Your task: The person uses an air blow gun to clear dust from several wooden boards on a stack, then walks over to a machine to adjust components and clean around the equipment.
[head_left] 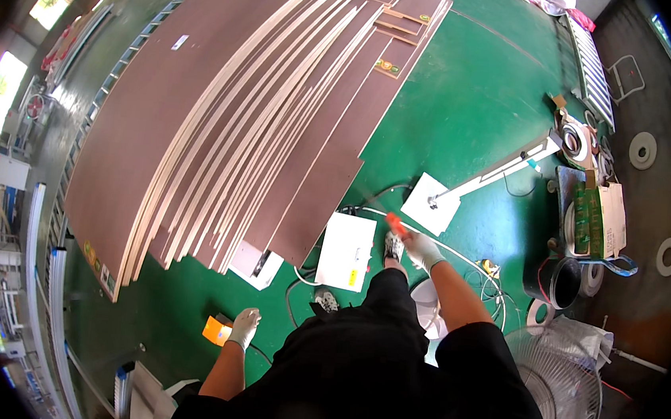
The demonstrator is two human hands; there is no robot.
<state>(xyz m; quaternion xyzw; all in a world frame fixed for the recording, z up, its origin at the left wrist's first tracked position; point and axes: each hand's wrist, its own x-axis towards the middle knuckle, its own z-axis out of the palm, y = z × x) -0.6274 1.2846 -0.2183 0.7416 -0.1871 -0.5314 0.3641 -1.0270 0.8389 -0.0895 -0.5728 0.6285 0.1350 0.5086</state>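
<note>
In a pale work glove, my right hand (423, 251) reaches out in front of my body, its fingers closed round a short orange-red object (396, 224). Its exact kind is too small to make out. My left hand (244, 328), also gloved, is low at the left with its fingers curled in, and nothing shows in them. Just left of that hand is an orange-yellow box-like thing (217, 331); I cannot tell whether they touch. Ahead of me lies a large stack of brown boards (224, 112) with pale edges, fanned out in steps.
White base plates (346, 252) and a slanted metal post (498, 172) stand on the green floor, with cables (459, 256) around them. At right are a black bucket (552, 282), a cardboard box (612, 218) and a wire-cage fan (552, 384). A pale bucket (427, 304) stands by my leg.
</note>
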